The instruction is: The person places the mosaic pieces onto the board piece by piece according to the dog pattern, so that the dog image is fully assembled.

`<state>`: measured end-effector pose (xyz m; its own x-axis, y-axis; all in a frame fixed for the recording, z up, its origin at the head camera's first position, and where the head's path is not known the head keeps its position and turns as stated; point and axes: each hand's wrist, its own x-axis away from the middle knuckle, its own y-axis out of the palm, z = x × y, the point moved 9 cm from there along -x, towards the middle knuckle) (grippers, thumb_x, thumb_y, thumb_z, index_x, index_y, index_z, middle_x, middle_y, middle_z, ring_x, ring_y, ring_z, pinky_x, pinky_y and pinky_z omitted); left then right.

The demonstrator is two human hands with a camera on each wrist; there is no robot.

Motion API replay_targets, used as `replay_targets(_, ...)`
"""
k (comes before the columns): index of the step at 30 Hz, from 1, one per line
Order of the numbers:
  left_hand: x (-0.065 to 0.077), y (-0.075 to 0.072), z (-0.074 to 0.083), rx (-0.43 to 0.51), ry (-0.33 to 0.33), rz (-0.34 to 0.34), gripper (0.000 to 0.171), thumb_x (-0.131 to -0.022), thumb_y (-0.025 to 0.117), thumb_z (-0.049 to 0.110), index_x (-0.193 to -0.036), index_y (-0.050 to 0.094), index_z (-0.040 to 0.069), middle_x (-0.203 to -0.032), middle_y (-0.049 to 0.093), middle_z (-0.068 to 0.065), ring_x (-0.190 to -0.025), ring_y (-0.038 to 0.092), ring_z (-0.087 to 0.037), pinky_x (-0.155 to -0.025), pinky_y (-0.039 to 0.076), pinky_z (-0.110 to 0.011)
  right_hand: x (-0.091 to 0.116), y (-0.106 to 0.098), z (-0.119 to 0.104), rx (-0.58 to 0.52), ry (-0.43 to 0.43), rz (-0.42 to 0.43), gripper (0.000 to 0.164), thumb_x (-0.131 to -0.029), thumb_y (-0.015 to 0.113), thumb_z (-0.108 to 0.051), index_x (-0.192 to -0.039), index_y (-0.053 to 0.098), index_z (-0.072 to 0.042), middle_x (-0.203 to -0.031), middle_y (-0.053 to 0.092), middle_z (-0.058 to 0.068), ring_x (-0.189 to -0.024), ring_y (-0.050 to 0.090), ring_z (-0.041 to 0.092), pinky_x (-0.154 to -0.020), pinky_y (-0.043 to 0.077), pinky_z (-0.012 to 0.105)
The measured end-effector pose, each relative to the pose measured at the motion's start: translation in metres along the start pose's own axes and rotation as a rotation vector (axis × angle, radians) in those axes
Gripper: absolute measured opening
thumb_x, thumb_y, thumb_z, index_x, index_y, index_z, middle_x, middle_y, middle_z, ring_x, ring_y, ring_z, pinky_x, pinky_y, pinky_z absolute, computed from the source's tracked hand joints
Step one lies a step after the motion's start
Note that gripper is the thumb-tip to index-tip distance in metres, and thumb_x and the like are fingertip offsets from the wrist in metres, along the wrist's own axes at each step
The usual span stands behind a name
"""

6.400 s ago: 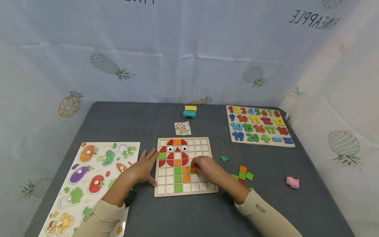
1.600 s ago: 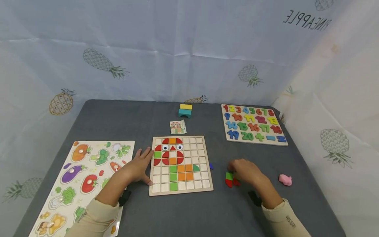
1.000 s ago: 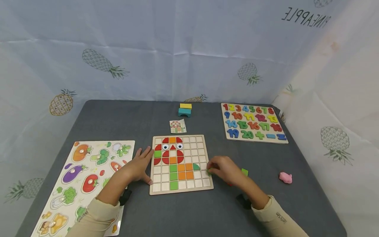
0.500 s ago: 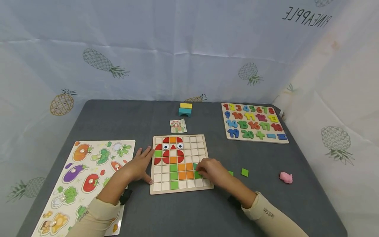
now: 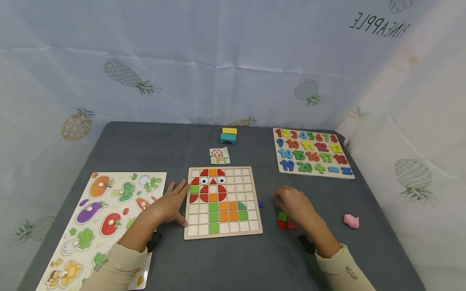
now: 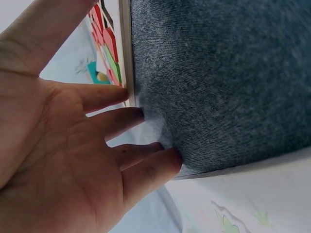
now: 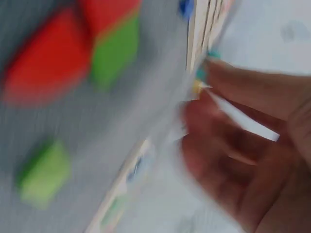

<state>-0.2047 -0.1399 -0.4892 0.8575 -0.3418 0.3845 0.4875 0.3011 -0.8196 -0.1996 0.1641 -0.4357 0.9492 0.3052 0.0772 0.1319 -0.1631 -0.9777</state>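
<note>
A wooden grid board (image 5: 240,182) lies mid-table, partly filled with red, orange and green tiles and two eye pieces. My left hand (image 5: 169,208) rests at its left edge with fingers spread, and the left wrist view shows fingertips along the board's side. To the board's right, my right hand (image 5: 296,204) hovers above a green square tile (image 5: 282,216) and red pieces (image 5: 282,224). Its fingers bend loosely and nothing shows between them in the blurred right wrist view. Another green square (image 7: 44,175) on the table appears there, hidden by the hand in the head view.
A blue piece (image 5: 260,204) lies by the board's right edge. Around it are a vegetable puzzle board (image 5: 121,208), a number puzzle board (image 5: 313,151), a small picture card (image 5: 219,155), teal and yellow blocks (image 5: 228,138) and a pink pig figure (image 5: 351,220).
My right hand set a green square tile on the board below the green quarter-circle, then moved back right to the loose pieces. Earlier, an orange tile and that quarter-circle were added. The left hand stayed.
</note>
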Motion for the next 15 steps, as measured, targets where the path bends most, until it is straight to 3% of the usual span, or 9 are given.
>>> replay_targets(4,0.000,0.001,-0.002,0.003,-0.003,-0.004,0.122,-0.048,0.087,0.034,-0.144,0.018,0.004,-0.150,0.011,-0.018,-0.134,0.002,-0.045,-0.094,0.027,-0.063,0.017,0.009,0.043,0.022,0.129,-0.179,0.020,-0.076,0.069,-0.008,-0.096,0.066,-0.008,-0.093,0.063,0.007,-0.081,0.059,0.022,-0.071,0.049,0.043)
replay_targets(6,0.000,0.001,-0.003,0.002,-0.004,-0.008,0.122,-0.049,0.087,0.034,-0.144,0.017,0.005,-0.150,0.010,-0.018,-0.134,0.001,-0.045,-0.094,0.027,-0.063,0.024,0.013,0.055,-0.002,0.157,-0.225,0.019,-0.077,0.067,-0.006,-0.096,0.065,-0.007,-0.093,0.063,0.008,-0.079,0.058,0.022,-0.071,0.048,0.044)
replay_targets(15,0.000,0.000,0.000,-0.001,0.027,0.006,0.120,-0.050,0.087,0.032,-0.144,0.018,0.003,-0.149,0.010,-0.020,-0.133,0.002,-0.047,-0.093,0.028,-0.063,0.022,0.013,0.065,-0.061,0.179,-0.256,0.011,-0.077,0.066,-0.003,-0.088,0.064,-0.006,-0.083,0.060,0.005,-0.070,0.052,0.017,-0.065,0.048,0.037)
